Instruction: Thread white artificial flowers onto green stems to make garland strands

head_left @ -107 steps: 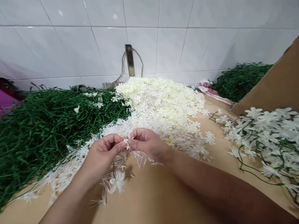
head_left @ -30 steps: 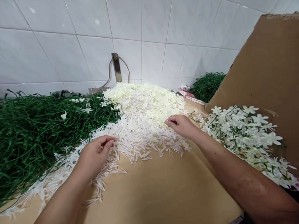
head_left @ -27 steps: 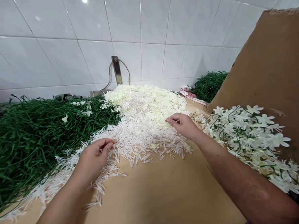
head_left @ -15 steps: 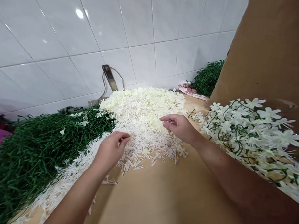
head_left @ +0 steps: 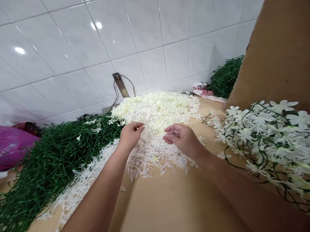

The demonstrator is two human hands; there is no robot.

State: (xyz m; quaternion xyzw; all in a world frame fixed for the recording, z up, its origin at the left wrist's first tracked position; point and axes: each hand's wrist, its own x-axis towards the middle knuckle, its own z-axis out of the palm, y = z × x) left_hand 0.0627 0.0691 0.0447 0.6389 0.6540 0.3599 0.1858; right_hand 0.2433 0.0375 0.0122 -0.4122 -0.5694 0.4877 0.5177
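Note:
My left hand (head_left: 130, 135) hovers over the near edge of a heap of cream fabric flowers (head_left: 160, 107), with its fingertips pinched together. My right hand (head_left: 181, 139) is a short gap to its right, palm turned up and fingers curled in. What either hand holds is too small to make out. Under both hands lies a spread of white spiky plastic pieces (head_left: 148, 156) on the brown table (head_left: 171, 205).
A large heap of green plastic stems (head_left: 47, 162) fills the left. Stems fitted with white flowers (head_left: 272, 134) lie at the right against a cardboard sheet (head_left: 283, 49). More green stems (head_left: 226, 76) and a pink cloth (head_left: 206, 93) sit by the tiled wall. A pink bag (head_left: 4, 145) is far left.
My hands were joined on a small flower, then parted, the right reaching into the cream heap. Now the left has moved up and right toward the right hand, and the view has tilted.

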